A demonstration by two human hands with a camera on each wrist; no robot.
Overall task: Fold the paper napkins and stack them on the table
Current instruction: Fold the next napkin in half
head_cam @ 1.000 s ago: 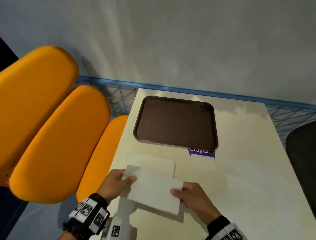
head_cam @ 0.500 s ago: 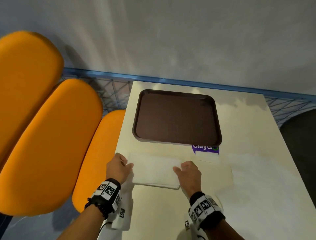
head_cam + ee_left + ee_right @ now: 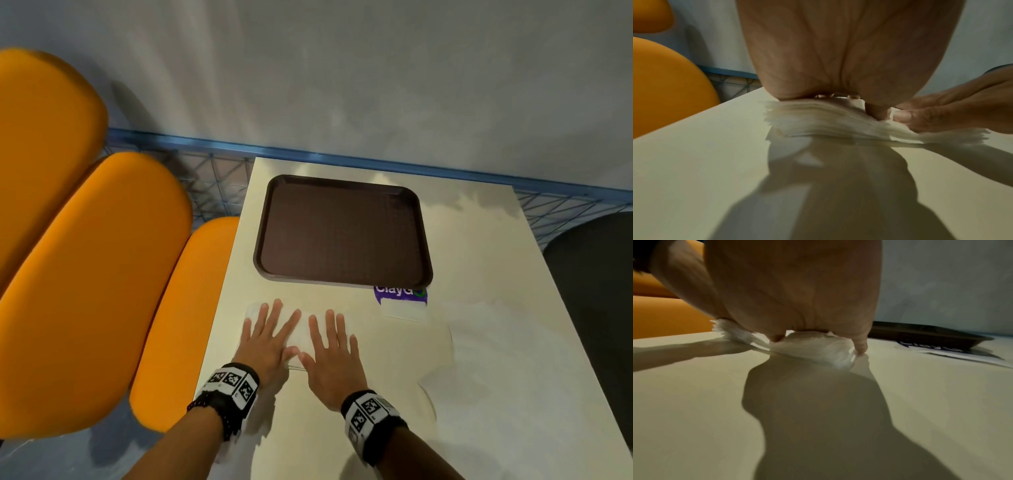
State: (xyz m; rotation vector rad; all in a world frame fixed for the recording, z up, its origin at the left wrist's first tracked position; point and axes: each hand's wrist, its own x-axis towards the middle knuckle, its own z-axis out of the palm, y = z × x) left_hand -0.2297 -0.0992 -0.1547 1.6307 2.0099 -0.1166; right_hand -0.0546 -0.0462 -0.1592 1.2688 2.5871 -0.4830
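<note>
So both hands are flat, fingers spread: left hand (image 3: 265,337) and right hand (image 3: 334,358) press the napkin stack (image 3: 830,123) on the table (image 3: 496,377), near-left of the tray (image 3: 342,233). I'd guess that's to flatten the folds so the stack sits neat.

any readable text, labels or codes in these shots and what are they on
"ClayG": white letters on the purple sticker on the table, its end hidden by the brown tray.
Black and white square codes on both wrist bands: patterns, no words.
Right wrist view: the sticker is too blurred to read.
</note>
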